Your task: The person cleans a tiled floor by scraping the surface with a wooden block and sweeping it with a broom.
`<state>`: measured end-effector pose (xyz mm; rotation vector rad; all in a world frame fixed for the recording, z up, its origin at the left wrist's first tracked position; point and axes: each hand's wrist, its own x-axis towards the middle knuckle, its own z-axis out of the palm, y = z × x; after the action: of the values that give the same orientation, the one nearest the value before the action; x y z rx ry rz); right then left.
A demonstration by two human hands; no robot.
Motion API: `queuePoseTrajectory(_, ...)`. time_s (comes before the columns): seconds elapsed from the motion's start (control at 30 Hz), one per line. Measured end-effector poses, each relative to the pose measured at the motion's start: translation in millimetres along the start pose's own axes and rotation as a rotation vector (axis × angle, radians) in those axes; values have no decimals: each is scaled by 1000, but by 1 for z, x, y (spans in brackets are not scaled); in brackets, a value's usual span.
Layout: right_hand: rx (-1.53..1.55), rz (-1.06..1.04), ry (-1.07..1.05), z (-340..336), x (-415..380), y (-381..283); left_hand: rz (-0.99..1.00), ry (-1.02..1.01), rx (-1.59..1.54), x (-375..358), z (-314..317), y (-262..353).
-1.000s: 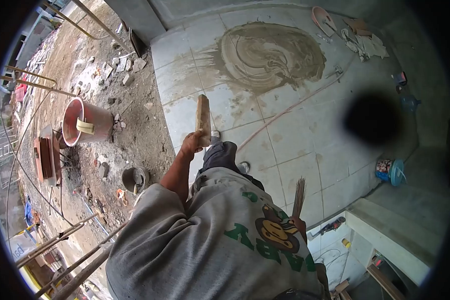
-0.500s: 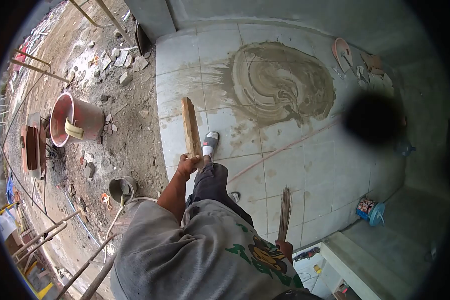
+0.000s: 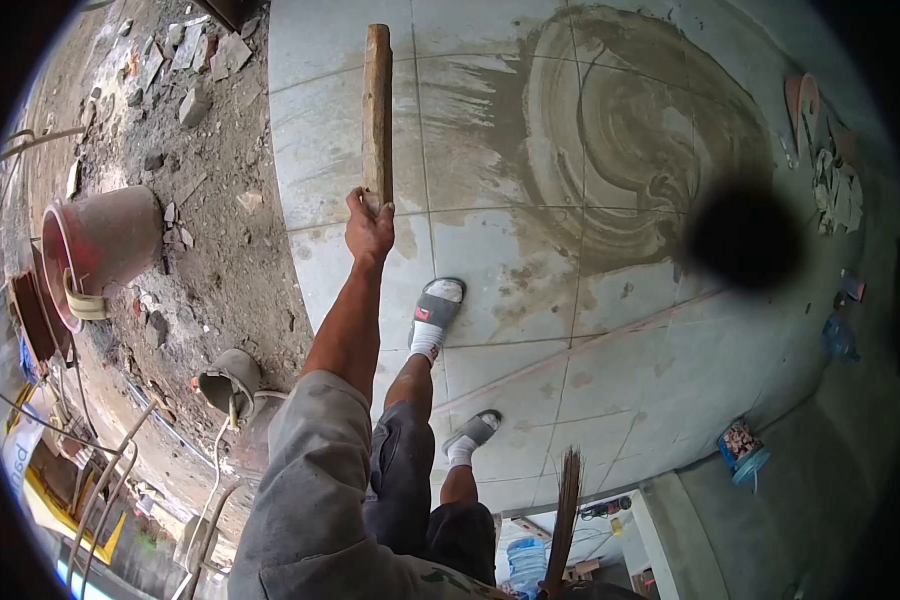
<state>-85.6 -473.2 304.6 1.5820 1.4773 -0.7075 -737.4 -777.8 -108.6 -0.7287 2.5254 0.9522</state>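
My left hand (image 3: 368,228) is clenched round the bottom end of a long wooden plank (image 3: 377,110), held upright and at arm's length above the tiled floor (image 3: 510,260), while my right hand, out of view, presumably carries the broom (image 3: 564,520).

Building site, rubble (image 3: 185,105), mortar-smeared floor tiles (image 3: 490,260)

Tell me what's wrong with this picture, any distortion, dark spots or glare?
Head view: strong fisheye bend, so the floor tiles curve and the corners go black; a round dark smudge hides part of the floor; soft daylight, no glare; the left hand and its wooden plank look sharp.
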Motion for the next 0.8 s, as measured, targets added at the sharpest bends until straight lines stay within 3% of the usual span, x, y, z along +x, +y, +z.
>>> queuePoseTrajectory(0.27,-79,163,-46,-16,11,-18,-56,-11,23,28,82,-35)
queuePoseTrajectory(0.33,-79,182,-47,-16,18,-23,-97,-121,90,27,92,-45)
queuePoseTrajectory(0.53,-66,216,-51,-5,41,-42,-145,-203,302,34,131,-56)
queuePoseTrajectory(0.7,-55,251,-39,-16,20,-49,-292,-174,260,29,121,-39)
queuePoseTrajectory(0.8,7,257,-34,-1,-11,-55,-127,-110,236,20,99,-51)
